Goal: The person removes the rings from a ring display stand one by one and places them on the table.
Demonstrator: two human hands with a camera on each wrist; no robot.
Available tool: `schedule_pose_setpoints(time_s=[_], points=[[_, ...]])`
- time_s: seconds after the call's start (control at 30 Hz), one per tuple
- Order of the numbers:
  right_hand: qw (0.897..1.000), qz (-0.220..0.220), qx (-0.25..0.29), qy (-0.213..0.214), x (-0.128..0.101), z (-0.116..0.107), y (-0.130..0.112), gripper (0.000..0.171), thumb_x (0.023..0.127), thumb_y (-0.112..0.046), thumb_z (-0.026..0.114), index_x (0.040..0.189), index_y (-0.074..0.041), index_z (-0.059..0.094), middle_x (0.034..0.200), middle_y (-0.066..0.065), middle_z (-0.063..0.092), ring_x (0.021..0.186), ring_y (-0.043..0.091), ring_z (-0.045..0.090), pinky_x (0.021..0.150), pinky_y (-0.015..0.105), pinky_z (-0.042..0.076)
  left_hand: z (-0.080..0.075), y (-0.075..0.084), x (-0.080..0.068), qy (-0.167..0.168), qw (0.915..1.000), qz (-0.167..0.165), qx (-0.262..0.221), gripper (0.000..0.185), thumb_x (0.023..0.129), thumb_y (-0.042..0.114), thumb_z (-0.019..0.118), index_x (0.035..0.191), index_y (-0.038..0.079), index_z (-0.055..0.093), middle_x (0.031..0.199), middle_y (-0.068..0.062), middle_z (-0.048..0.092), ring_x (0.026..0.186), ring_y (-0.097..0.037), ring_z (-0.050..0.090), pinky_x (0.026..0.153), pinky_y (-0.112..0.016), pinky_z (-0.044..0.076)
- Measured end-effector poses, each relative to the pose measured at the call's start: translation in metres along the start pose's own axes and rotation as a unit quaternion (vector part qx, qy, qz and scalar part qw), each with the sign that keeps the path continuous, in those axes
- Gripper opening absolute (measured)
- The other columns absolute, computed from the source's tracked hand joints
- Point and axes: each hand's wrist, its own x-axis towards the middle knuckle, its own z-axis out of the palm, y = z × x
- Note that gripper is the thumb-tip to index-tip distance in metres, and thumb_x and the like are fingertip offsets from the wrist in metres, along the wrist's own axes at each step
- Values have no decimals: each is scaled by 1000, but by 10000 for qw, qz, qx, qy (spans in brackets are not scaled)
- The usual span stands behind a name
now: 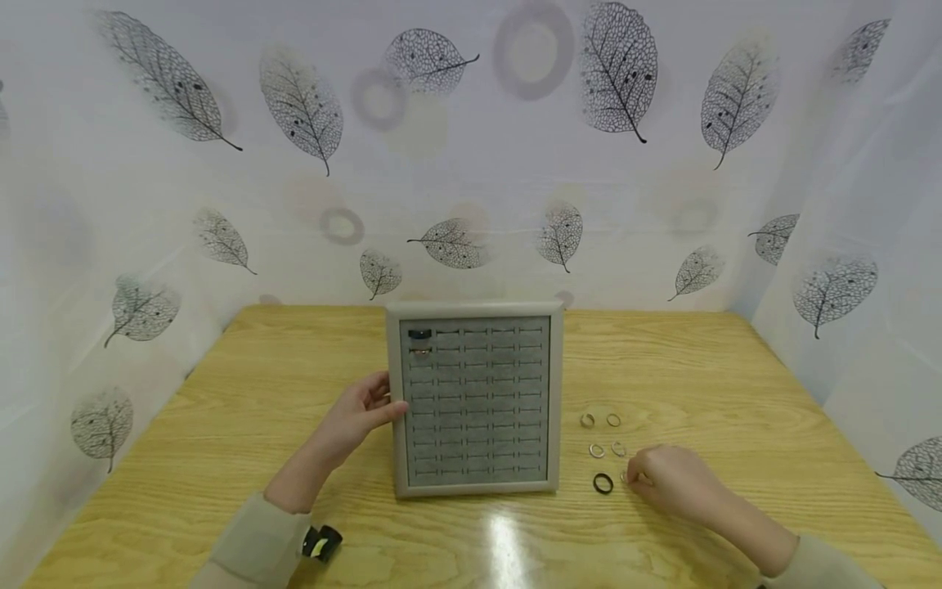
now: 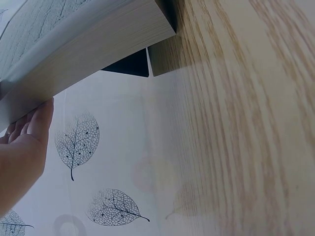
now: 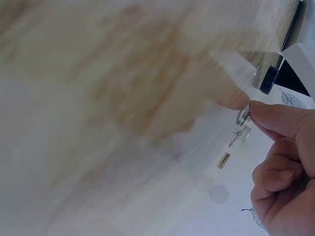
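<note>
A ring display board (image 1: 555,393) with a pale frame and grey slotted padding stands upright on the table. My left hand (image 1: 356,421) grips its left edge, thumb on the front and fingers behind. A black ring (image 1: 419,334) and a thin ring (image 1: 420,351) sit in the top left slots. To the board's right, my right hand (image 1: 677,483) pinches a small silver ring (image 3: 244,114) between thumb and finger, low by the tabletop. Beside those fingertips lies a black ring (image 1: 609,489), with several silver-toned rings farther back.
The wooden table (image 1: 699,368) stretches out on both sides of the board. A leaf-patterned cloth (image 1: 471,164) hangs behind and at the sides. Near my left sleeve is a small black item (image 1: 324,542). A dark support (image 2: 130,65) shows behind the board.
</note>
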Motion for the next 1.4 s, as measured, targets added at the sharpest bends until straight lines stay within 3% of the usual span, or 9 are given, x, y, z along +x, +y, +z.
schedule_pose_setpoints(time_s=[0.5, 0.73, 0.9, 1.4], points=[[9999, -31, 121, -61, -1, 0, 0, 5, 69, -12, 73, 71, -15, 69, 72, -5, 65, 61, 8, 59, 50, 20, 45, 0, 1, 0, 54, 10000, -51, 1, 59, 85, 20, 60, 132, -2, 31, 123, -18, 46, 109, -26, 46, 89, -33, 41], [9998, 57, 161, -63, -1, -1, 0, 8, 68, -14, 74, 71, -19, 68, 74, -7, 65, 67, 13, 61, 55, 27, 48, 0, 0, 0, 55, 10000, -42, 22, 59, 85, 20, 60, 132, -2, 32, 123, -18, 46, 110, -26, 46, 89, -34, 40], [9997, 238, 83, 46, -1, -7, -1, 6, 70, -19, 73, 71, -20, 67, 73, -10, 64, 68, 13, 60, 56, 30, 48, 0, -1, 1, 37, 10000, -29, 13, 59, 85, 20, 60, 132, -3, 32, 123, -18, 46, 110, -26, 46, 89, -34, 40], [9954, 275, 232, 888, 4, -27, -8, 13, 70, -18, 73, 81, -15, 67, 74, -6, 64, 58, 5, 52, 47, 21, 39, 1, 0, 1, -1, 10000, 35, -21, 59, 86, 18, 59, 132, -5, 31, 123, -20, 45, 108, -25, 47, 87, -30, 41]])
